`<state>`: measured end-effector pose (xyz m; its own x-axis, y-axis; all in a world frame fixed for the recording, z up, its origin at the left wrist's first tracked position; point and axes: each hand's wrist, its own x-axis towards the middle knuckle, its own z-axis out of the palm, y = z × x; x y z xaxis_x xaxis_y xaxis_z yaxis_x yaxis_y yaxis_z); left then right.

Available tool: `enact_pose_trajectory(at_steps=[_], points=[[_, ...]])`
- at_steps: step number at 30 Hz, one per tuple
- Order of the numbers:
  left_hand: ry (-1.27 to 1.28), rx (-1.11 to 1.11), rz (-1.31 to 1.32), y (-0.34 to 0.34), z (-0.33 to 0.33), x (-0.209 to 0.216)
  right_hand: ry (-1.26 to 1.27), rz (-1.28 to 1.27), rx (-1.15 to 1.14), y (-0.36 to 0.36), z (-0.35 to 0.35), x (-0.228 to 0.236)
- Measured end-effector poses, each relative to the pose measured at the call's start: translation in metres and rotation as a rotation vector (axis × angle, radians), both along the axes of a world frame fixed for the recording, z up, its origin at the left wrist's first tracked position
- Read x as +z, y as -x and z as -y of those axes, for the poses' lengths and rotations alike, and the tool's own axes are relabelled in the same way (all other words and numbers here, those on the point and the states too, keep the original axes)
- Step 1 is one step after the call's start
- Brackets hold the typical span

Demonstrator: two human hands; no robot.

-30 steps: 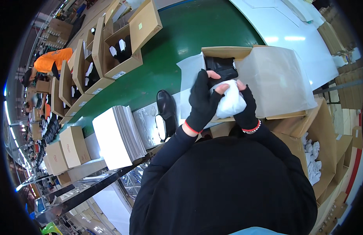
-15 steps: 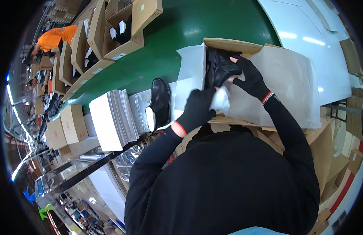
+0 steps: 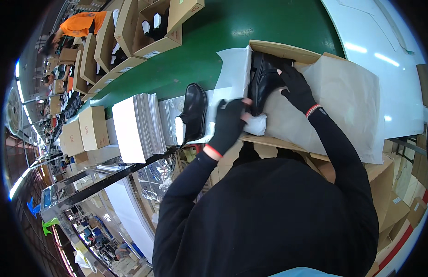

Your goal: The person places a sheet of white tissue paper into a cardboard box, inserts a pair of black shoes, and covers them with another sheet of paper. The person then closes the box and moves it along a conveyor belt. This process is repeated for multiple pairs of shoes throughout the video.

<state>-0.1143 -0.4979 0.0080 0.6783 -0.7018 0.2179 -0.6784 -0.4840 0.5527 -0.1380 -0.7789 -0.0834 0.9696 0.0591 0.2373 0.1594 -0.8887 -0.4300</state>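
Note:
A black ankle boot [image 3: 262,78] lies in an open cardboard box [image 3: 288,48] lined with pale tissue paper [image 3: 341,87]. On the boot's right side is my right hand [image 3: 298,90], in a black fingerless glove, its fingers and thumb gripping the boot. My left hand [image 3: 230,121], gloved alike, hovers by the box's left end with thumb and fingertips apart, holding nothing visible. A white crumpled paper wad [image 3: 256,124] sits at the boot's near end inside the box. Left of my left hand lies another black ankle boot [image 3: 194,108] with white filling in its opening.
A stack of white sheets [image 3: 135,127] stands left of the loose boot. Closed boxes [image 3: 93,128] are farther left. Open boxes holding black footwear [image 3: 151,44] line the green table [image 3: 223,32]. A person in orange [image 3: 82,24] is at far left.
My left hand has let go of the white paper wad and drawn back leftward. The wad now rests in the box by the boot. My right hand stays at the boot. The view has shifted slightly.

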Motion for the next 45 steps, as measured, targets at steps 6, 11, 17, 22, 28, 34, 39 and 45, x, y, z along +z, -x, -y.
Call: enact_pose_trajectory(at_steps=[6, 11, 17, 22, 28, 34, 39, 45], points=[[-0.270, 0.526, 0.221, 0.012, -0.081, -0.143, -0.200, -0.056, 0.091, 0.068, -0.032, 0.074], [0.195, 0.565, 0.003, 0.001, -0.073, -0.113, -0.183, -0.090, 0.021, 0.093, -0.032, 0.104], [0.333, -0.014, -0.674, 0.042, 0.030, 0.038, -0.769, 0.002, 0.347, 0.034, -0.100, 0.204], [0.130, -0.685, -0.667, 0.069, 0.067, 0.041, -0.388, 0.095, 0.798, 0.007, -0.143, 0.193], [0.086, -0.332, -0.146, 0.058, 0.024, 0.010, 0.708, -0.734, -0.108, 0.025, 0.015, 0.076], [-0.067, -0.337, -0.116, 0.055, -0.003, -0.022, 0.800, -0.750, 0.039, 0.033, 0.001, 0.054], [0.381, 0.536, 0.146, -0.055, -0.136, 0.015, -0.177, -0.491, 0.146, 0.084, -0.043, 0.072], [-0.488, 1.411, 0.358, -0.138, -0.459, -0.035, -0.085, -0.412, 0.475, 0.094, -0.127, 0.051]])
